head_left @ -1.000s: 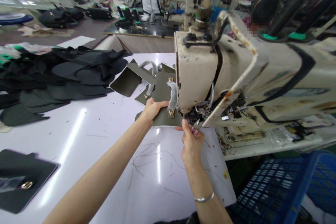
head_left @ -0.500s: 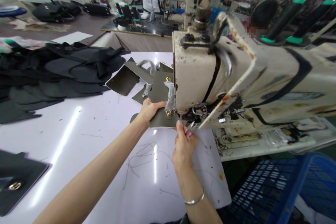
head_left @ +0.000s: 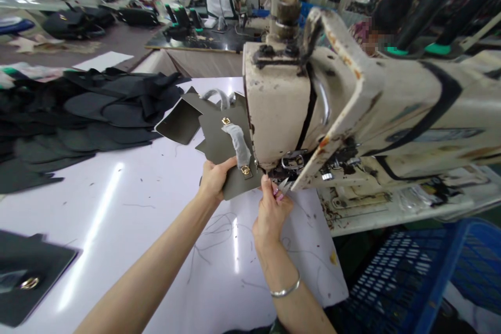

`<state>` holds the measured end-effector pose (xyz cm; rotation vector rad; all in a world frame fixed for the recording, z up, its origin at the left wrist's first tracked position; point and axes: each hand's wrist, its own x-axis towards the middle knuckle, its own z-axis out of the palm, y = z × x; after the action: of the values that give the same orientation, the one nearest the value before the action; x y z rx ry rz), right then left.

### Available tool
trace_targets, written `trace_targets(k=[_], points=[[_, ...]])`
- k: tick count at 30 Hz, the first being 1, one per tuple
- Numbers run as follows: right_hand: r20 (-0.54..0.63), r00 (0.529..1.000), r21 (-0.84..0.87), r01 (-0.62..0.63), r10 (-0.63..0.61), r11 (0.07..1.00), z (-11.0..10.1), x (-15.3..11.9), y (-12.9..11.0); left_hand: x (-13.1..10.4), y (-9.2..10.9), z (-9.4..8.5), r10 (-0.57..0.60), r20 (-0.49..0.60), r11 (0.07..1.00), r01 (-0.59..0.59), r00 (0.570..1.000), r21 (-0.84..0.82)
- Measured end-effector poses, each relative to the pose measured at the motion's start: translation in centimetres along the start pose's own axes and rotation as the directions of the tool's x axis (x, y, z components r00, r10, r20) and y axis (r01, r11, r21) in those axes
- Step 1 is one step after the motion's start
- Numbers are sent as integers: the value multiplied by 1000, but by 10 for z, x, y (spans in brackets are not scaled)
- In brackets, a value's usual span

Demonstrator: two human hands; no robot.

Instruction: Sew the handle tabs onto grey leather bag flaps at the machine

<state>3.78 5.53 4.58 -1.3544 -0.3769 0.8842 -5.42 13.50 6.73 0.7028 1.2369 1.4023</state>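
Note:
An olive-grey bag panel (head_left: 214, 138) lies at the sewing machine's needle area, turned at a slant. Its handle (head_left: 239, 147) is wrapped in clear film and fixed by gold buckles. My left hand (head_left: 213, 180) grips the panel's near left edge, thumb on top and the other fingers hidden beneath. At the near right corner, my right hand (head_left: 272, 209) is closed round small scissors (head_left: 280, 190) with pink on the handles, blades pointing away to the right. Its thumb is at the panel's corner; whether it pinches the edge I cannot tell. The sewing machine (head_left: 277, 99) hides the panel's right edge.
More olive panels (head_left: 180, 121) lie behind. Dark cut pieces (head_left: 90, 109) are heaped at the left, and a panel with a gold ring (head_left: 39, 266) lies front left. Loose threads (head_left: 203, 240) are on the white table (head_left: 156, 250). A blue crate (head_left: 415, 271) stands right.
The panel has turned, its far end swinging left and its handle now slanting. My left hand has shifted slightly left and nearer. My right hand stays at the corner with the scissors.

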Motion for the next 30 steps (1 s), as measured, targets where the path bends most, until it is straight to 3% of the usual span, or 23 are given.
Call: trace_targets(k=[12,25,30], points=[[47,997,-82,68,-64,994,-5,0,-5,-21,-10,-4,17,-140,999,-24,990,-48],[90,995,-101,43,-34,994,-19,5,-4,-64,-25,-1,72,-282,980,-121,957,-159],[165,986,-103,32,-15,994,-28,9,-8,-89,-30,0,84,-333,972,-151,939,-181]])
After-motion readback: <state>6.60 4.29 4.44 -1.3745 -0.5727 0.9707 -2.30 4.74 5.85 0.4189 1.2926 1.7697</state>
